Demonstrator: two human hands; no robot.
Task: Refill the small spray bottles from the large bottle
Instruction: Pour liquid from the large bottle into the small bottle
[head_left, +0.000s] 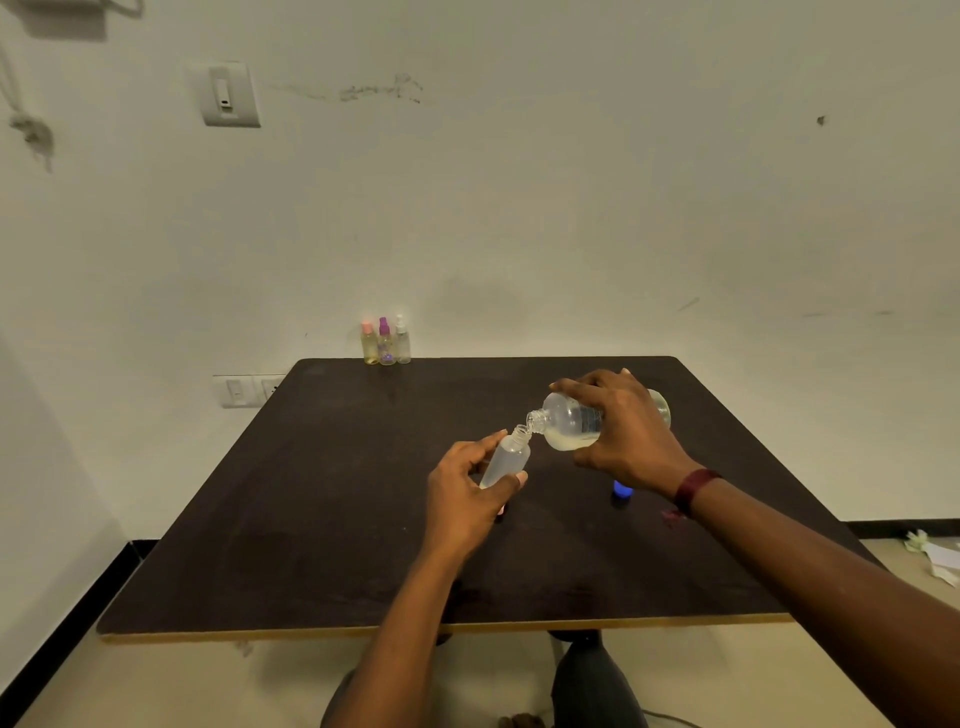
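Dark tabletop (311, 519) against a plain off-white wall, with a switch plate (228, 93) high on the left.

Left hand (462, 499): fingers (493, 442) and thumb wrapped around the small bottle (506, 460), which is clear and uncapped. Its long axis is tilted, base down in the palm, open mouth up and to the right, toward the right hand. It is held above the tabletop, not resting on it.

Right hand (623, 431): fingers (576, 389) over the top, thumb underneath, clamped on the large bottle (569, 421). Long axis is near horizontal and runs left-right. The base sticks out right of the fingers. The open neck sticks out left, pointing left and slightly down. Its mouth sits right at the small bottle's mouth, just above it; can't tell if the rims touch. Clear liquid pools along the large bottle's lower side. Any stream is too fine to see.

Blue cap (621, 489) sits on the tabletop just under the right wrist, on the near side of the right fingers. A pinkish piece (501, 512) peeks out below the left hand, mostly hidden. Dark red band (693, 491) on the right wrist.

Three spray bottles stand upright in a tight row at the far edge, well beyond the left fingers: pink-topped bottle (369, 345), purple-topped bottle (385, 343), clear-topped bottle (402, 340).
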